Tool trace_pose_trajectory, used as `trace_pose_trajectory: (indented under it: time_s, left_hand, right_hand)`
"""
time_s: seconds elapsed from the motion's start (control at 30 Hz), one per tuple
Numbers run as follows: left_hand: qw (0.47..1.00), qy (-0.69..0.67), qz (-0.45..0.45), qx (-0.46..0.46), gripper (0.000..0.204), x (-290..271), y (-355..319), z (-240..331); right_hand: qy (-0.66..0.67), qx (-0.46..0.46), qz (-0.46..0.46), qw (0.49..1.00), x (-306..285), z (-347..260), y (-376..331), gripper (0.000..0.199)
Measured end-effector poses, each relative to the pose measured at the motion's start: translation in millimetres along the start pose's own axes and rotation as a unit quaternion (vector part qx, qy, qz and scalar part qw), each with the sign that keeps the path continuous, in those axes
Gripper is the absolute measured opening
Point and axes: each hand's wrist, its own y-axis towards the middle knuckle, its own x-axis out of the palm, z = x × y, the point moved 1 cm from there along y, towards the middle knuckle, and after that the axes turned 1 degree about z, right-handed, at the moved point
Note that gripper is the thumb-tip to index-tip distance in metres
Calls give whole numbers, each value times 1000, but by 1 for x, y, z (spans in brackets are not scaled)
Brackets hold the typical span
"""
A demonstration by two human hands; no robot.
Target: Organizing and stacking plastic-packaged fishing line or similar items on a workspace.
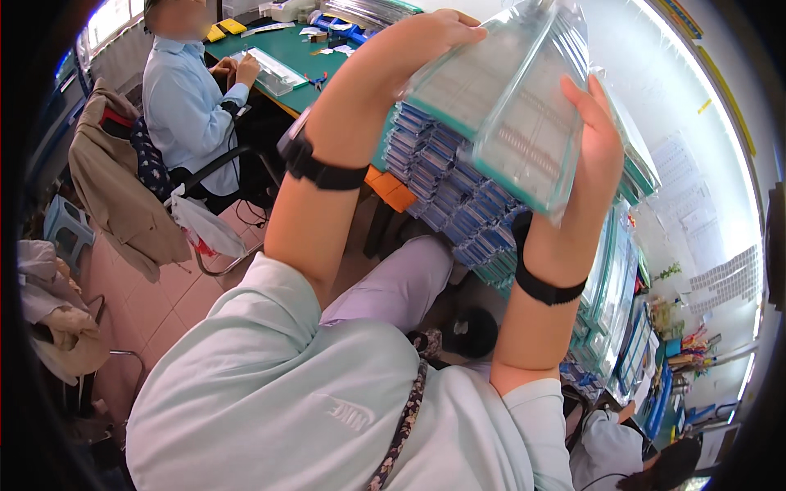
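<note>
Both my arms are raised in front of me around flat, clear plastic packs with teal edges. My left hand (438, 39) is closed on the upper left edge of one clear pack (467, 82). Overlapping it on the right is a tilted stack of clear packs (532, 131), whose right side my right hand (598, 123) grips. Faint rows of small marks show through the plastic, but the contents are too blurred to name. Below and behind the packs rises a tall pile of blue and clear flat cases (450, 172); the packs hide its top.
More teal-edged packs (634, 151) stand to the right, along the wall. A person in a light blue shirt (176, 106) works at a green table (307, 61) at the far left. An orange box (390, 190) sits beside the pile. Another person (610, 446) is at the lower right.
</note>
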Motion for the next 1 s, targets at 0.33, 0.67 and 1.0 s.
trace_pose_trajectory:
  time_s: [0.33,0.67,1.0]
  left_hand:
    - [992,-18,-97,-77,45,15,52,-44]
    - [985,71,-131,-84,62,21,83,-84]
    - [981,75,-168,-67,57,23,100,-95]
  right_hand:
    - [-55,-125,33,990,-17,73,33,44]
    - [-151,-168,113,968,4,27,21,39]
    - [-301,-260,-261,880,-12,-4,-7,30]
